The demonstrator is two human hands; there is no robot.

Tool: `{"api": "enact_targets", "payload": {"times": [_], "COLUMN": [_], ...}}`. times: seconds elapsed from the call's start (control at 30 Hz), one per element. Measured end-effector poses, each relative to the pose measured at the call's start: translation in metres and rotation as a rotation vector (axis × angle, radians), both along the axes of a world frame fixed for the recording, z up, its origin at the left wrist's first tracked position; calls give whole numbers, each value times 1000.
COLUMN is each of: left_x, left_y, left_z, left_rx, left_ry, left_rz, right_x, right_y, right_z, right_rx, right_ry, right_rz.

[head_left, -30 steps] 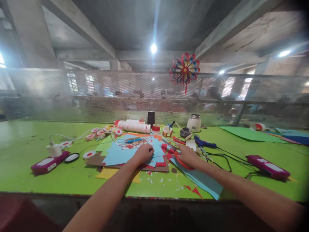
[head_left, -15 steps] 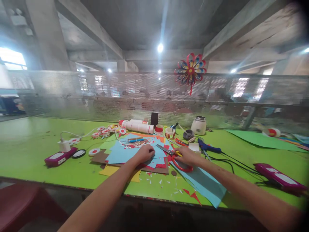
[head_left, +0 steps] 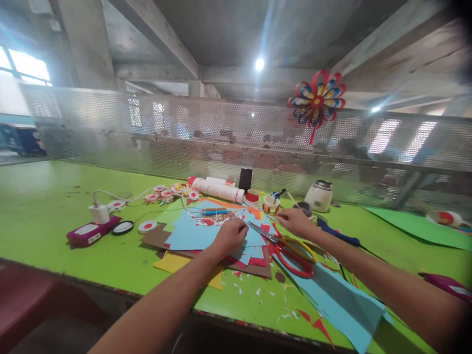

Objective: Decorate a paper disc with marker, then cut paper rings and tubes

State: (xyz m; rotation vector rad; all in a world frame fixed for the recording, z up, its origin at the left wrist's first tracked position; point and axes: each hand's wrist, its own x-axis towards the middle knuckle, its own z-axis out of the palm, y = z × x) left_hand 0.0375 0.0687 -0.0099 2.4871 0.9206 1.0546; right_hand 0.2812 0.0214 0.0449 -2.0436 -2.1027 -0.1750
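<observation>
While the left hand (head_left: 231, 236) is pressing down with curled fingers on the stack of blue paper sheets (head_left: 191, 231), the right hand (head_left: 295, 221) is hovering loosely open just beyond the red-handled scissors (head_left: 289, 248), grasping nothing. Those scissors are lying on the green table (head_left: 55, 206), blades pointing toward the left hand, handles resting on a long blue sheet (head_left: 342, 305) that is running toward the near edge. Red and brown sheets are peeking out beneath the blue stack, and small paper scraps (head_left: 265, 295) are lying scattered in front. Behind the stack, a white tube (head_left: 217, 189), two small cups (head_left: 271, 204) and a white jar (head_left: 320, 195) are standing near the mesh fence (head_left: 147, 137), where a paper flower (head_left: 317, 101) is hanging.
</observation>
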Motion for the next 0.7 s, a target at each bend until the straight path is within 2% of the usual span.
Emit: {"api": "enact_targets", "payload": {"times": [0.3,0.5,0.7], "left_x": [2,1,6], "left_y": [-12,-24,-44], "left_z": [7,13,19], "left_rx": [56,70,210], "left_ry": [6,22,75], "left_rz": [-92,-158,-260], "right_x": [-39,-26,-20], "right_y": [97,137,176], "right_z": [0,6,31], "right_rx": [49,83,109], "right_ry": [64,74,55], "right_rz": [-39,-121,-171]}}
